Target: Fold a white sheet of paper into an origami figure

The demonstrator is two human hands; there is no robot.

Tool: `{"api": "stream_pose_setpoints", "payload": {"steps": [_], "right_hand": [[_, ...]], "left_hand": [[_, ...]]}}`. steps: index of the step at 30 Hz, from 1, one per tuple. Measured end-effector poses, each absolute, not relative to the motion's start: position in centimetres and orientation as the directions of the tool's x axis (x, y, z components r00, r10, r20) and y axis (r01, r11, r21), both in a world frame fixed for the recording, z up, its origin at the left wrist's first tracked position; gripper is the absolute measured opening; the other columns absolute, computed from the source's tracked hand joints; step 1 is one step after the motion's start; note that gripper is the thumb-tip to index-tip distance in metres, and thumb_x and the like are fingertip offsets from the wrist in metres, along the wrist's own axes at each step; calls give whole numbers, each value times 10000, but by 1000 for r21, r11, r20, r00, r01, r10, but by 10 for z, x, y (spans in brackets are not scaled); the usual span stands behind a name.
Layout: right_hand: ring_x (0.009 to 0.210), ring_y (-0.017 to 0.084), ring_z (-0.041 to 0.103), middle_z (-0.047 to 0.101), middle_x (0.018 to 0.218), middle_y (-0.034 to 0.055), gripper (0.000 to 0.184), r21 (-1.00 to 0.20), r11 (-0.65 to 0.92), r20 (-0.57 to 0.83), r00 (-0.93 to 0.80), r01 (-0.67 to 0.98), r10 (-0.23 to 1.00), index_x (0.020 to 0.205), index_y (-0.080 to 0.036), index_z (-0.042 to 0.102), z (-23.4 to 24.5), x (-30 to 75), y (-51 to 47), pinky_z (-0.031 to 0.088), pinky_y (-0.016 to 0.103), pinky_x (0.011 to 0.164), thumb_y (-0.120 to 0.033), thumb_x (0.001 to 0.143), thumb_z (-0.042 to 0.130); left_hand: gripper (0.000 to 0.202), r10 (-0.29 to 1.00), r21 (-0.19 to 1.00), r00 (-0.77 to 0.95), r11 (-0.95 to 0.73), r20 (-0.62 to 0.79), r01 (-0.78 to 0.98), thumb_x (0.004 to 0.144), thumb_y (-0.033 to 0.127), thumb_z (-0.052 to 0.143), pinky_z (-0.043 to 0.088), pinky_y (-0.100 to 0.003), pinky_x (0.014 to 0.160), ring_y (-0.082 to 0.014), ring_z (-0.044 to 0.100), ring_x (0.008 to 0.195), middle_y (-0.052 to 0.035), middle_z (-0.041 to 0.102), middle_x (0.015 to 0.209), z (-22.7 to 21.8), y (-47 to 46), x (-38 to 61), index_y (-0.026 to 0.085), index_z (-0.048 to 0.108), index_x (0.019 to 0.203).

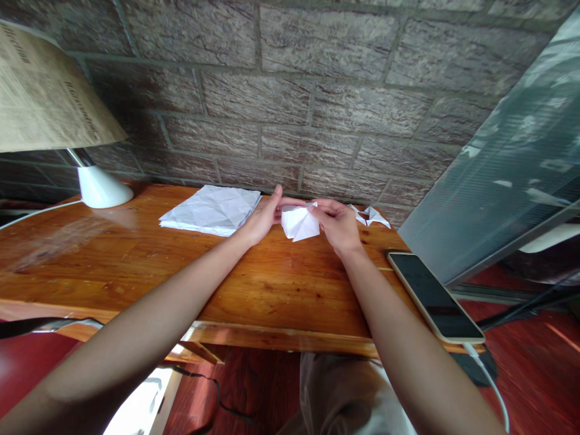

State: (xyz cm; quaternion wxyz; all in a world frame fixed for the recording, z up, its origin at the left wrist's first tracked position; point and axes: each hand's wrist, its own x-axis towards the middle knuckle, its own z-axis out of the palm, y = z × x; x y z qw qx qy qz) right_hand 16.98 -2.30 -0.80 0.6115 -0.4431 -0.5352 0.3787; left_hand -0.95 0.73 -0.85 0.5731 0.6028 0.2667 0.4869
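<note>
A small piece of folded white paper (pixel 301 223) is held up between my two hands, above the wooden table (pixel 281 290). My right hand (pixel 338 223) pinches its right upper corner between thumb and fingers. At its left side is my left hand (pixel 269 217), thumb pointing up and fingers reaching behind the paper, so the fingertips are partly hidden. Left of that hand lies a stack of creased white paper sheets (pixel 211 209). Just beyond my right hand rest some folded paper pieces (pixel 371 216), partly covered by the hand.
A phone (pixel 437 296) with a white cable (pixel 489 374) lies at the table's right edge. At the left stands a lamp with a white base (pixel 103 188) and printed shade (pixel 49 96). The brick wall (pixel 290 121) borders the table's back; a frosted panel (pixel 502 163) rises at right.
</note>
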Motion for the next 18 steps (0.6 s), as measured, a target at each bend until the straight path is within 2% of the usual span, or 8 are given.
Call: {"api": "stream_pose_setpoints", "payload": {"steps": [4,7,11,18], "right_hand": [[592,122,569,749,781,45,427,-946,323,324,125,25,938,914,-156,726,-8,170,-23,422,246,524,-456,627,824],[557,105,532,737,747,31,421,-948,316,316,139,21,939,924,-154,729,-7,171,-23,408,240,515,-429,621,828],[542,102,521,735,740,27,433,-951,307,309,129,36,942,929,-160,733,-7,171,-23,409,241,508,-437,611,833],[576,113,561,741,773,35,436,-953,303,304,68,24,950,913,-160,738,-9,172,-23,442,254,545,-435,594,849]], "left_hand": [[443,867,926,325,-353,377,-133,752,580,755,505,-296,793,-221,693,888,-76,785,998,-10,6,-10,191,810,957],[391,862,919,321,-379,392,-105,735,485,798,503,-293,787,-208,690,872,-68,784,996,-12,5,-10,204,802,1007],[417,861,948,397,-299,318,-111,698,466,829,507,-303,771,-212,694,836,-77,785,990,-16,7,-11,192,801,1011],[413,867,964,423,-246,265,-100,751,545,772,510,-311,740,-212,695,779,-75,792,939,-20,11,-13,177,815,935]]}}
